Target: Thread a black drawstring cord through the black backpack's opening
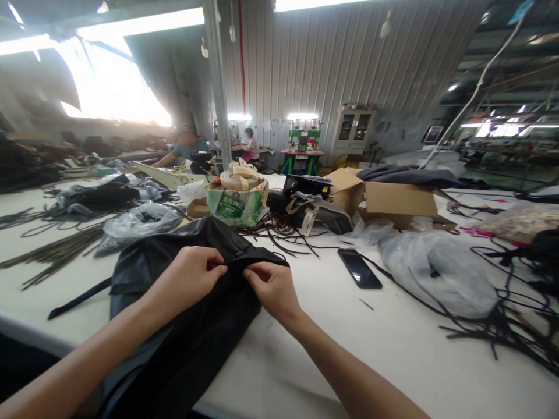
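Black leather-like bag [183, 314] at the white worktable's [393, 361] near edge, its top seam pinched by both left hand [190, 276] and right hand [271, 286], hangs partly over and could slide off.

**No legible text in view**

Nothing is reading cleanly here. The green-and-white bag [237, 205] on the bench [393, 349] is showing a printed green label, but the characters are blurring out and I cannot make out any word. The cream machine arm [168, 176] behind it is carrying a small round emblem, too small to read. The phone [359, 268] is lying screen-dark, showing nothing. The cardboard box [399, 201] is showing no readable marking.
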Motion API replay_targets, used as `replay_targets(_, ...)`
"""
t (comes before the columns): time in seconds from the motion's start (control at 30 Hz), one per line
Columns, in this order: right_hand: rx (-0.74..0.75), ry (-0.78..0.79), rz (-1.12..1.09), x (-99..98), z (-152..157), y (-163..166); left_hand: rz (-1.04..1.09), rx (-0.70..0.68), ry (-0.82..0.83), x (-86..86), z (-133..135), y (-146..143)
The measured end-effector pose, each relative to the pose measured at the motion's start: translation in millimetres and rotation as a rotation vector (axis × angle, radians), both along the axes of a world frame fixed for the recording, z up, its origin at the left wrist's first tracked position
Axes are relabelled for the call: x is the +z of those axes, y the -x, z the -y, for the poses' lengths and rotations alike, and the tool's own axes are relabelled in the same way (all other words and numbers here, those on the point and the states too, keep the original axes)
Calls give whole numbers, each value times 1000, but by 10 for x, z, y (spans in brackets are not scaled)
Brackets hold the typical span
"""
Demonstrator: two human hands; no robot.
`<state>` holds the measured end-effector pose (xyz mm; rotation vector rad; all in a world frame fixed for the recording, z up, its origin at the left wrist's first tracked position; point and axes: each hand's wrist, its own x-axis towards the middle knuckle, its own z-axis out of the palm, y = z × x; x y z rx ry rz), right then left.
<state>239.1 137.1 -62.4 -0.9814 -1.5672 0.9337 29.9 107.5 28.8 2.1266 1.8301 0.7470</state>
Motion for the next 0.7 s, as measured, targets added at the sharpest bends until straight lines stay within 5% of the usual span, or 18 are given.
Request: replay_targets(0.7, -125, -65, -19, -10, 32, 147, 15, -8, -15, -71, 127, -106)
